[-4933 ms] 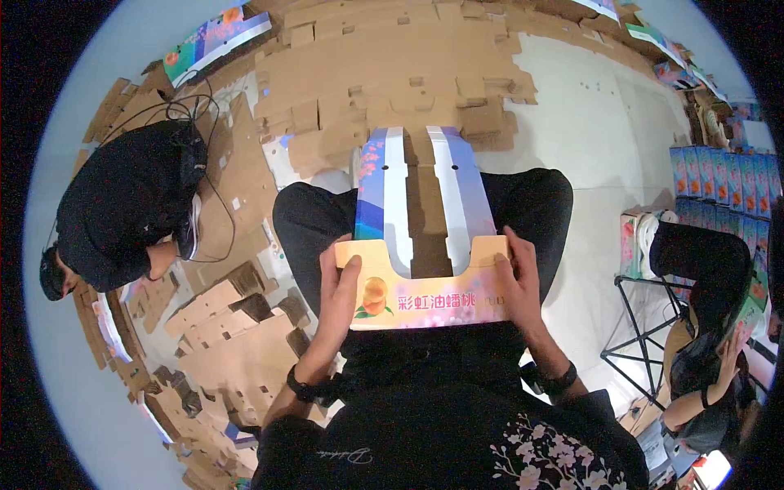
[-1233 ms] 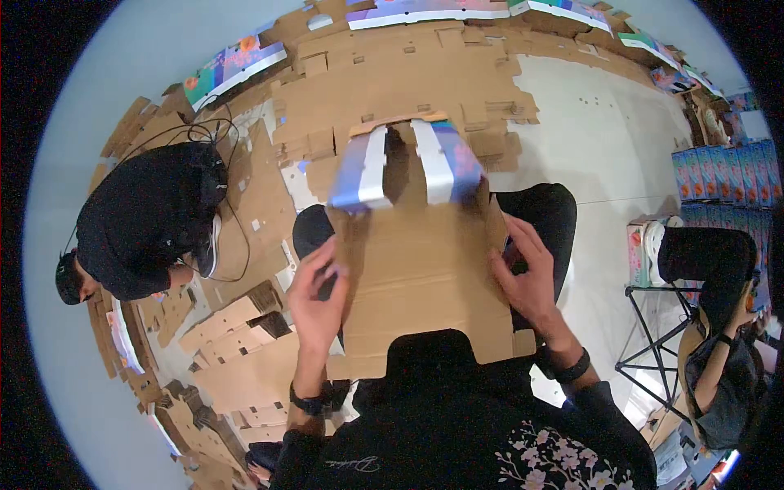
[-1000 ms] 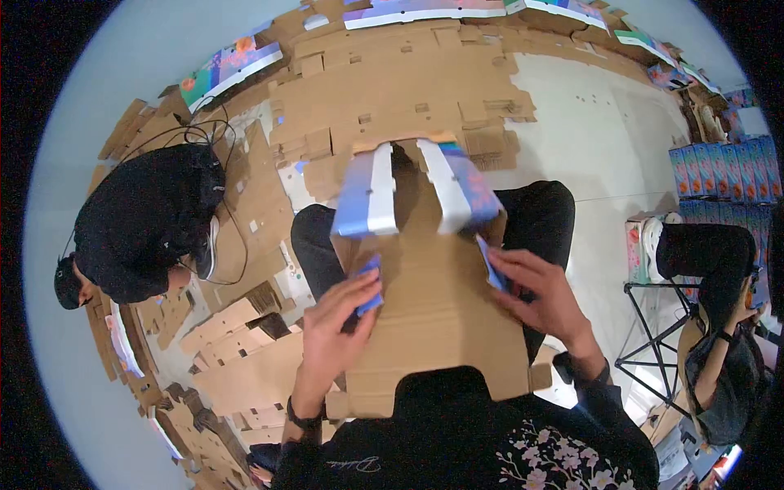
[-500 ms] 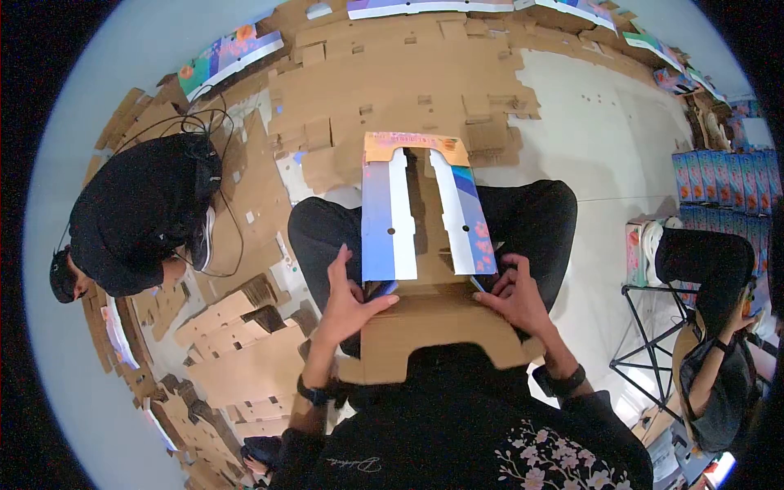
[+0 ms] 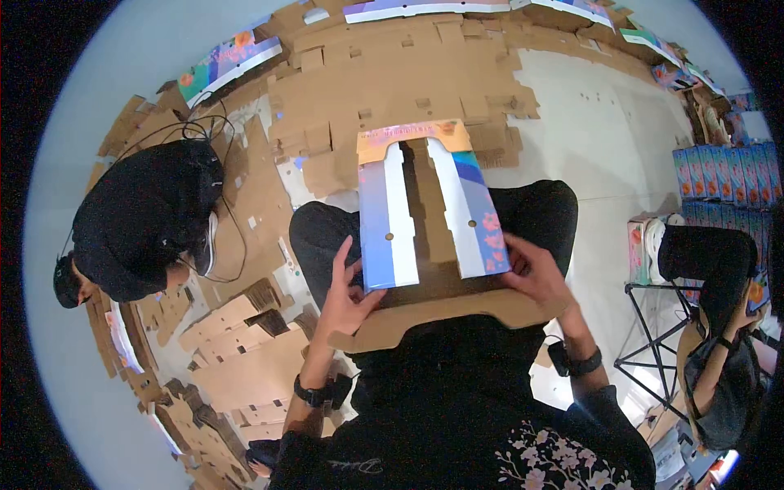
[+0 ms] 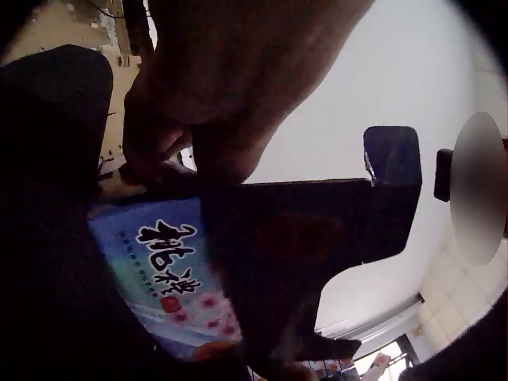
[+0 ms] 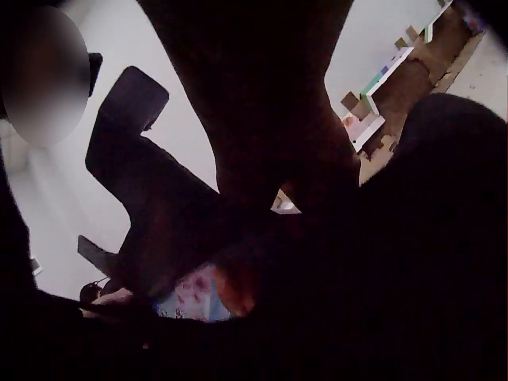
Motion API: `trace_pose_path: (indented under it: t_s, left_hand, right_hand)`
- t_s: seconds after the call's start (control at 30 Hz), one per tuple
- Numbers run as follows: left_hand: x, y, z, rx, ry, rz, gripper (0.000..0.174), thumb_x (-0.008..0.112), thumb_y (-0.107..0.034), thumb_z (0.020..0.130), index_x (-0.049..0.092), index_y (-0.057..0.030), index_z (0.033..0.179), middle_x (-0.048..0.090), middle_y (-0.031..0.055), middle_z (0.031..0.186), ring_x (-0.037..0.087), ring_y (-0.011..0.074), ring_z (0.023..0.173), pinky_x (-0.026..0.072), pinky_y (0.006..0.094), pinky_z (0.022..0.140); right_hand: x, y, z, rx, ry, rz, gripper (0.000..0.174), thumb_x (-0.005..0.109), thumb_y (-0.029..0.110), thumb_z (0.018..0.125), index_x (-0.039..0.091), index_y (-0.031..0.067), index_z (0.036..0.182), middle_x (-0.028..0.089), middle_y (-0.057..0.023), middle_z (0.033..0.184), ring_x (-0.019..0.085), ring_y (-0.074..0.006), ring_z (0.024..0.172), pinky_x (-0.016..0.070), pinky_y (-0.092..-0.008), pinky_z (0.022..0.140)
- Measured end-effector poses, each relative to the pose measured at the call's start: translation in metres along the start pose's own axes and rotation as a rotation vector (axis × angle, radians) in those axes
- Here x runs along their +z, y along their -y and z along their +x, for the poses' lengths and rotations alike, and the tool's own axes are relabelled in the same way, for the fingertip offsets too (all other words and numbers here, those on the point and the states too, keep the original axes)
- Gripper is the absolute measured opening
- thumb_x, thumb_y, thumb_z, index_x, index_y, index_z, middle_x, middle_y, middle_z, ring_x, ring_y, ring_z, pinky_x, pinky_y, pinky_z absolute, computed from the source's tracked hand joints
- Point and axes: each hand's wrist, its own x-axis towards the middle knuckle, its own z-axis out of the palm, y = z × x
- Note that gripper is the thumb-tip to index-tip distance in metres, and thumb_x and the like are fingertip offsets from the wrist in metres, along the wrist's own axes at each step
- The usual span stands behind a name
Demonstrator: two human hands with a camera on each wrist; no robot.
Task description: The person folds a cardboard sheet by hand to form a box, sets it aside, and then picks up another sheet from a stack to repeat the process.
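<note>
A printed cardboard box (image 5: 377,220) lies across the person's lap, its orange end panel (image 5: 408,135) folded over at the far end. Two white inner strips flank a long gap along its top. At the near end, a brown notched end flap (image 5: 441,313) tilts up toward the person's body. The left hand (image 5: 347,298) holds the near left corner, with its thumb at the corner and its index finger pointing forward. The right hand (image 5: 535,273) grips the near right corner. In the left wrist view, the box's blue printed side (image 6: 175,270) shows below the hand; the right wrist view is very dark.
Flattened cardboard sheets (image 5: 384,73) cover the floor ahead. At left a person in black (image 5: 147,212) bends over near cables. On the right another person (image 5: 714,359) sits by a folding stool frame (image 5: 653,335), with stacked printed boxes (image 5: 723,175) behind.
The box has been turned so its orange end faces away. Small blue side flaps were folded inward. The brown near flap has risen from lying flat, and the hands have moved to the corners.
</note>
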Motion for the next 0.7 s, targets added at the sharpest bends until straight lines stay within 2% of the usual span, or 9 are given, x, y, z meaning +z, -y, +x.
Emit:
trace_pose_path:
  t_s: [0.07, 0.1, 0.13, 0.27, 0.33, 0.43, 0.5, 0.6, 0.7]
  left_hand:
    - [-0.007, 0.004, -0.004, 0.125, 0.117, 0.043, 0.072, 0.058, 0.007, 0.079, 0.047, -0.0101, 0.148, 0.038, 0.0150, 0.157, 0.059, 0.0064, 0.085, 0.0489, 0.0212, 0.071]
    - [-0.021, 0.017, -0.001, 0.242, 0.220, 0.184, 0.078, 0.056, 0.009, 0.079, 0.042, -0.0118, 0.152, 0.031, 0.0137, 0.161, 0.058, 0.0067, 0.090, 0.0487, 0.0216, 0.073]
    - [-0.029, 0.017, 0.002, 0.358, 0.320, 0.324, 0.084, 0.055, 0.011, 0.078, 0.036, -0.0135, 0.156, 0.025, 0.0124, 0.164, 0.058, 0.0070, 0.095, 0.0486, 0.0220, 0.076]
    - [-0.027, 0.013, -0.002, 0.138, 0.405, 0.134, 0.095, 0.050, 0.009, 0.073, 0.016, -0.0075, 0.160, 0.019, 0.0129, 0.166, 0.033, 0.0239, 0.146, 0.0330, 0.0403, 0.116]
    - [-0.022, 0.008, 0.001, 0.079, 0.291, 0.056, 0.083, 0.061, -0.006, 0.089, 0.014, -0.0052, 0.158, 0.030, 0.0135, 0.160, 0.039, 0.0239, 0.140, 0.0342, 0.0402, 0.115]
    - [-0.011, 0.014, 0.020, -0.026, 0.090, -0.180, 0.078, 0.067, -0.025, 0.098, 0.017, -0.0040, 0.153, 0.045, 0.0144, 0.144, 0.053, 0.0224, 0.122, 0.0453, 0.0373, 0.104]
    - [-0.001, 0.019, 0.039, 0.023, -0.021, -0.131, 0.070, 0.062, -0.017, 0.100, 0.018, -0.0033, 0.152, 0.050, 0.0139, 0.134, 0.055, 0.0195, 0.113, 0.0474, 0.0366, 0.098]
    - [0.019, 0.035, 0.066, 0.121, -0.175, -0.095, 0.061, 0.056, -0.014, 0.101, 0.024, -0.0020, 0.152, 0.054, 0.0140, 0.130, 0.055, 0.0187, 0.114, 0.0456, 0.0344, 0.099]
    - [0.033, 0.047, 0.088, -0.014, -0.181, -0.164, 0.052, 0.049, -0.017, 0.105, 0.033, -0.0019, 0.151, 0.054, 0.0139, 0.136, 0.054, 0.0191, 0.122, 0.0427, 0.0326, 0.105]
  right_hand:
    - [-0.015, -0.001, -0.005, -0.195, -0.056, 0.054, 0.064, 0.071, 0.010, 0.082, 0.054, 0.0105, 0.144, 0.061, -0.0126, 0.122, 0.060, -0.0186, 0.099, 0.0511, -0.0338, 0.085]
    - [-0.026, 0.004, -0.007, -0.151, 0.108, 0.093, 0.075, 0.069, 0.014, 0.084, 0.041, 0.0124, 0.154, 0.042, -0.0116, 0.148, 0.048, -0.0240, 0.127, 0.0430, -0.0356, 0.103]
    - [-0.033, -0.003, -0.005, -0.221, 0.178, 0.147, 0.076, 0.068, 0.016, 0.084, 0.039, 0.0120, 0.155, 0.042, -0.0122, 0.148, 0.046, -0.0252, 0.131, 0.0404, -0.0365, 0.107]
    - [-0.035, -0.016, -0.005, -0.337, 0.319, 0.485, 0.083, 0.065, 0.031, 0.083, 0.033, 0.0069, 0.155, 0.041, -0.0137, 0.150, 0.036, -0.0288, 0.143, 0.0264, -0.0420, 0.119]
    - [-0.016, -0.019, -0.010, -0.214, 0.196, 0.575, 0.087, 0.063, 0.043, 0.083, 0.033, 0.0034, 0.154, 0.043, -0.0140, 0.148, 0.038, -0.0286, 0.142, 0.0280, -0.0451, 0.119]
    - [0.005, -0.034, 0.011, -0.120, -0.108, 0.541, 0.066, 0.060, 0.024, 0.096, 0.033, 0.0020, 0.152, 0.052, -0.0133, 0.138, 0.050, -0.0225, 0.126, 0.0383, -0.0377, 0.110]
    - [0.017, -0.024, 0.023, -0.018, -0.360, 0.526, 0.057, 0.060, 0.015, 0.100, 0.035, 0.0003, 0.150, 0.056, -0.0123, 0.130, 0.055, -0.0170, 0.114, 0.0456, -0.0317, 0.100]
    - [0.026, -0.033, 0.054, -0.113, -0.426, 0.370, 0.058, 0.061, 0.015, 0.098, 0.037, -0.0013, 0.148, 0.057, -0.0156, 0.128, 0.056, -0.0201, 0.113, 0.0459, -0.0327, 0.100]
    - [0.036, -0.073, 0.082, -0.038, -0.489, 0.180, 0.052, 0.057, 0.019, 0.097, 0.047, -0.0016, 0.143, 0.056, -0.0237, 0.135, 0.055, -0.0318, 0.124, 0.0416, -0.0373, 0.108]
